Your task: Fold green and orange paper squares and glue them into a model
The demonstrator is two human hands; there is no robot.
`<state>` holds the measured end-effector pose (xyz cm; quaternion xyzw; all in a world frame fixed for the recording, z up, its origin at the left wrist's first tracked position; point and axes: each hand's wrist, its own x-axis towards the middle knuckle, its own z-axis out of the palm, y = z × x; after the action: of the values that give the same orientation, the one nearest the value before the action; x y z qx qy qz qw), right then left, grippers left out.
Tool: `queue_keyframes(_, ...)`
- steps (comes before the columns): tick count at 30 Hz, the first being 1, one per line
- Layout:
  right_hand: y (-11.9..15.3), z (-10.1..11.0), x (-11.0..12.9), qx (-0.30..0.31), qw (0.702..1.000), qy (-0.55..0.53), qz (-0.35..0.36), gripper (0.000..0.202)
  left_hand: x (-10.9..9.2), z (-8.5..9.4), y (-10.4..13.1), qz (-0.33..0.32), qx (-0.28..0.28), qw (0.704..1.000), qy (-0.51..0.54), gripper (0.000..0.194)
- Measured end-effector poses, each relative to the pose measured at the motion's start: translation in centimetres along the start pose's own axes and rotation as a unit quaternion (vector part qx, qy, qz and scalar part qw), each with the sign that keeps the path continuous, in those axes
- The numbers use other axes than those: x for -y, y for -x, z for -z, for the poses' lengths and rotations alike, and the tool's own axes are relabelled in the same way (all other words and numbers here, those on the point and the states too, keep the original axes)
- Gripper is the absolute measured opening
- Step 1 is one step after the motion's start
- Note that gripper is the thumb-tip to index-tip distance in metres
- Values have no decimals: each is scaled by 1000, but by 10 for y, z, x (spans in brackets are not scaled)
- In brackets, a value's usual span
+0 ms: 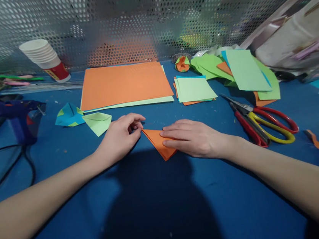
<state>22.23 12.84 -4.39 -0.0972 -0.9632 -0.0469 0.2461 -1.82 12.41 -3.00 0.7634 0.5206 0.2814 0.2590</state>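
Observation:
A folded orange paper triangle [161, 144] lies on the blue table [145, 198], one point facing me. My left hand [122, 135] pinches its left corner between thumb and curled fingers. Flat over the right part of the triangle rests my right hand [194, 136], fingers stretched out and covering that corner. Left of my left hand are a folded light green piece [98, 123] and a folded blue and green piece [69, 115]. Beyond the hands lies a stack of large orange sheets [125, 85], with small light green squares [195, 87] beside it.
Scissors with yellow handles [272, 127] and a red-handled tool [247, 128] lie at the right. A blue glue gun [23, 119] with its cord is at the left. Paper cups [44, 59] lean near the perforated metal panel [120, 28]. Loose green sheets [247, 69] lie back right.

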Motion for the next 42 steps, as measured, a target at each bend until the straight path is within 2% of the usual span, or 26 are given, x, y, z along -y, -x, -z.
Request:
queue_keyframes(9, -3, 3, 7, 16, 999, -31, -31, 25, 0, 0, 1, -2, 3, 1000, -1, 25)
queue_keyframes(42, -2, 3, 8, 28, 999, -15, -14, 23, -2, 1, 1, 9, 2, 1000, 0, 25)
